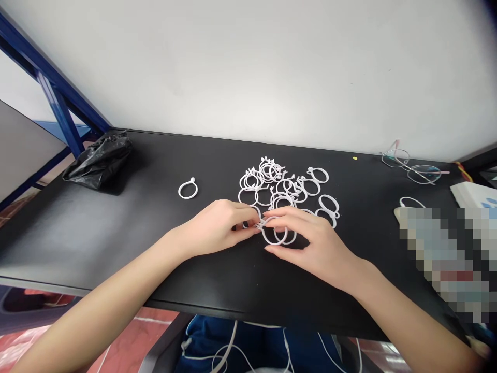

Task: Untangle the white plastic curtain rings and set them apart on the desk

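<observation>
My left hand [217, 228] and my right hand [310, 243] meet over the black tabletop [116, 248], their fingertips pinching a white plastic curtain ring [273, 243] near its clip. A second ring lies under it, partly hidden by my right hand. Just beyond my fingers is a loose pile of similar white rings [272, 186], many tangled or linked together. Off to the left, a single ring [188, 190] lies apart on the tabletop.
A crumpled black plastic bag [99, 160] sits at the far left corner of the table, beside a blue metal frame [58, 103]. Wire-rimmed glasses [411, 167] lie at the back right. A pixelated blurred patch [446, 259] covers the right side, and a white wall rises behind.
</observation>
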{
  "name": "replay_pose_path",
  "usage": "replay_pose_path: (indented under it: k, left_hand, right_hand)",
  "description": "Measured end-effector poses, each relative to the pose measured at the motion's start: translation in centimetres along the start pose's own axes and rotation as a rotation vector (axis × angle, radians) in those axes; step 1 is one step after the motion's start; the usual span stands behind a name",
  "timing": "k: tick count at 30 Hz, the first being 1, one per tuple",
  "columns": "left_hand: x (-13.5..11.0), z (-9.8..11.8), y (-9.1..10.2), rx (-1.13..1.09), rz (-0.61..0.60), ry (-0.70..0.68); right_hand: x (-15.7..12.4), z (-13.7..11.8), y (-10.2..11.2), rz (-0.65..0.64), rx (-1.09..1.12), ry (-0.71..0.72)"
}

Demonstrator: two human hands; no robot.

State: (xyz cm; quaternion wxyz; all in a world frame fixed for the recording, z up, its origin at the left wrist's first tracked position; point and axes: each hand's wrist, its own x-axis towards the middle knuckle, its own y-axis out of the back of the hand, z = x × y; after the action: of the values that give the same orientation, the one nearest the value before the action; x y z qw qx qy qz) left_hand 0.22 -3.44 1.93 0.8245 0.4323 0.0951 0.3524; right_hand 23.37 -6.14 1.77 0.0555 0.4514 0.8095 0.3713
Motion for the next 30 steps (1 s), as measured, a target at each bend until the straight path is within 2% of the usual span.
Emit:
replay_pose_path:
  k: [5,11,16,20,24,30]
  left_hand:
    - [0.1,0.0,-0.3,0.02,0.04,-0.01]
    - [0.1,0.1,-0.2,-0.085,0.078,0.041]
    - [0.1,0.3,-0.2,-0.106,0.182,0.131]
    - [0.1,0.3,-0.7,-0.093,0.243,0.177]
    - [0.1,0.4,-1.4,-0.191,0.319,0.216]
    - [0.2,0.9,-2.3,-0.248,0.326,0.149]
  right_hand:
    - [0.0,0.2,-0.2,0.013,-0.033,0.017]
    - [0.1,0.0,-0.1,0.044,-0.024,-0.003]
    - [0.2,0.0,-0.4,0.126,-0.04,0.025]
    - [0.3,0.1,-0.9,0.18,-0.109,0.1]
    - [0.3,0.1,-1.6,0.272,-0.155,0.138]
    - [0.6,0.1,-2.0,0.344,-0.16,0.128]
